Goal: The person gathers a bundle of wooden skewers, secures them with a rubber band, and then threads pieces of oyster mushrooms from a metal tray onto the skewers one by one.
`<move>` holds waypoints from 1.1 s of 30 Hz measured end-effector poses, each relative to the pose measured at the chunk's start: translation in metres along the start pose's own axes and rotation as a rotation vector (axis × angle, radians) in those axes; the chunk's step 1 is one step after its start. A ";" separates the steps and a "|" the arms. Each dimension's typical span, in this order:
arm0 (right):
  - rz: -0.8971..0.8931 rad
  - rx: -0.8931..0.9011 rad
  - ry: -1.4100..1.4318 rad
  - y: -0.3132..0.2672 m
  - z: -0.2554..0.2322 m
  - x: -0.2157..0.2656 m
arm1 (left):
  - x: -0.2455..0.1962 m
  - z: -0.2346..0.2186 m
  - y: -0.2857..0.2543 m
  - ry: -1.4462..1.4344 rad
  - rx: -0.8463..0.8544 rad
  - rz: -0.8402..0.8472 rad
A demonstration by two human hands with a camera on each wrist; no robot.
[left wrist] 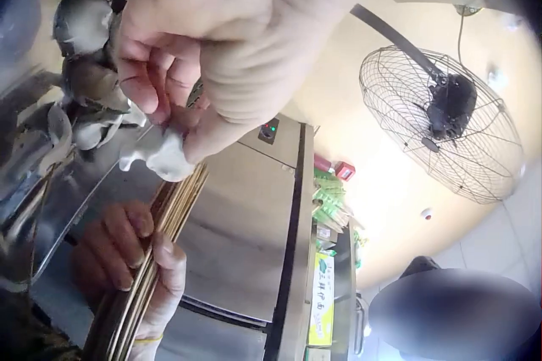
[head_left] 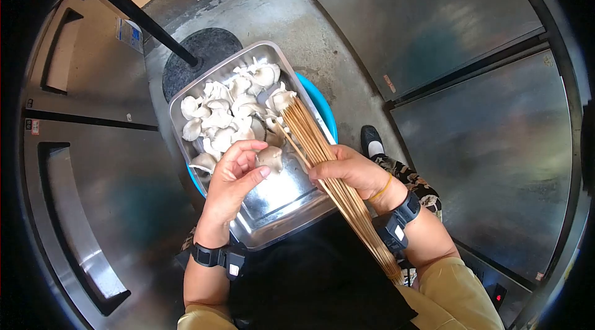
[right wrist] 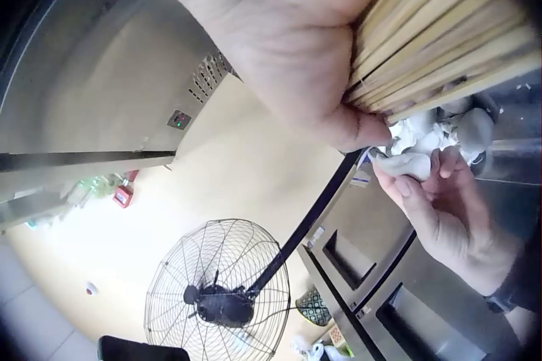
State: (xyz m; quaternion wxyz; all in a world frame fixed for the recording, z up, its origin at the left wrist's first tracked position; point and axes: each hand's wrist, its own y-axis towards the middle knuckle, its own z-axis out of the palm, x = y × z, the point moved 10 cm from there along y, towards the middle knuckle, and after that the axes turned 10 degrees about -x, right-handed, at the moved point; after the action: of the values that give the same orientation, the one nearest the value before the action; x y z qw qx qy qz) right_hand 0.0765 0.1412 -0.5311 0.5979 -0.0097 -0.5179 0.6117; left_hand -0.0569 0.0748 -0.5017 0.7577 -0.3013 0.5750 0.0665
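Observation:
My left hand (head_left: 230,186) pinches a pale oyster mushroom (head_left: 270,158) between thumb and fingers, over the metal tray (head_left: 280,197). In the left wrist view the mushroom (left wrist: 161,156) hangs at the fingertips, close to the skewers. A thick bundle of bamboo skewers (head_left: 319,144) lies across my right hand (head_left: 358,174), which grips it with the thumb on top. One skewer stands slightly apart on the bundle's left side. The skewers' far ends overlap mushrooms at the tray's right side. Many more oyster mushrooms (head_left: 220,116) are heaped in the tray's far half.
Under the tray shows a blue basin (head_left: 322,107). Behind it, a black pole rises from a round dark base (head_left: 214,42), with a wire fan (right wrist: 222,281) on it. Steel cabinets stand at left (head_left: 111,187) and right (head_left: 477,138). A shoe (head_left: 370,138) is on the floor.

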 end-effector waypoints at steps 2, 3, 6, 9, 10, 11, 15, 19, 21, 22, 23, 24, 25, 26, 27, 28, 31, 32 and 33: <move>-0.020 -0.012 -0.015 0.004 -0.001 -0.001 | 0.001 0.003 0.000 -0.033 -0.007 -0.001; -0.029 -0.030 -0.016 0.005 -0.001 -0.002 | 0.004 0.003 0.000 -0.045 -0.014 -0.003; -0.057 -0.065 0.002 0.007 -0.001 0.000 | 0.007 0.010 0.000 -0.087 -0.036 0.007; -0.087 -0.039 0.038 0.006 0.001 0.005 | 0.006 0.017 -0.002 -0.127 -0.048 0.005; -0.093 -0.045 0.031 0.005 0.001 0.006 | 0.007 0.019 -0.003 -0.139 -0.052 0.002; -0.100 -0.051 0.026 0.005 0.001 0.008 | 0.009 0.021 -0.003 -0.145 -0.047 -0.007; -0.123 -0.076 -0.023 0.007 0.000 0.009 | 0.018 0.027 -0.004 -0.187 -0.033 -0.037; -0.150 -0.085 -0.057 0.008 -0.001 0.010 | 0.024 0.027 -0.006 -0.234 -0.075 -0.076; -0.170 -0.093 -0.095 0.007 -0.001 0.010 | 0.029 0.027 -0.005 -0.248 -0.084 -0.104; -0.180 -0.097 -0.113 0.007 0.000 0.011 | 0.032 0.026 -0.004 -0.254 -0.088 -0.119; -0.191 -0.098 -0.116 0.007 0.001 0.012 | 0.035 0.026 -0.004 -0.268 -0.082 -0.135; -0.201 -0.098 -0.119 0.006 0.002 0.013 | 0.037 0.026 -0.004 -0.283 -0.076 -0.152; -0.212 -0.098 -0.122 0.006 0.003 0.014 | 0.039 0.027 -0.004 -0.297 -0.071 -0.169; -0.216 -0.099 -0.119 0.005 0.004 0.015 | 0.038 0.028 -0.004 -0.306 -0.064 -0.170; -0.220 -0.099 -0.115 0.004 0.005 0.017 | 0.036 0.029 -0.004 -0.316 -0.058 -0.171; -0.223 -0.098 -0.113 0.003 0.006 0.018 | 0.035 0.030 -0.004 -0.326 -0.054 -0.172; -0.220 -0.102 -0.146 0.003 0.006 0.018 | 0.038 0.028 -0.004 -0.318 -0.058 -0.184; -0.220 -0.097 -0.138 0.004 0.006 0.017 | 0.038 0.028 -0.004 -0.321 -0.057 -0.187; -0.221 -0.092 -0.130 0.005 0.006 0.016 | 0.037 0.028 -0.004 -0.323 -0.055 -0.190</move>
State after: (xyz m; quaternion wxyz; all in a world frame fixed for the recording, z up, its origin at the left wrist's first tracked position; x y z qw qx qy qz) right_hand 0.0646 0.1509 -0.5222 0.6257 0.0598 -0.5810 0.5171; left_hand -0.0195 0.0775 -0.5292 0.8345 -0.3603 0.4128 0.0580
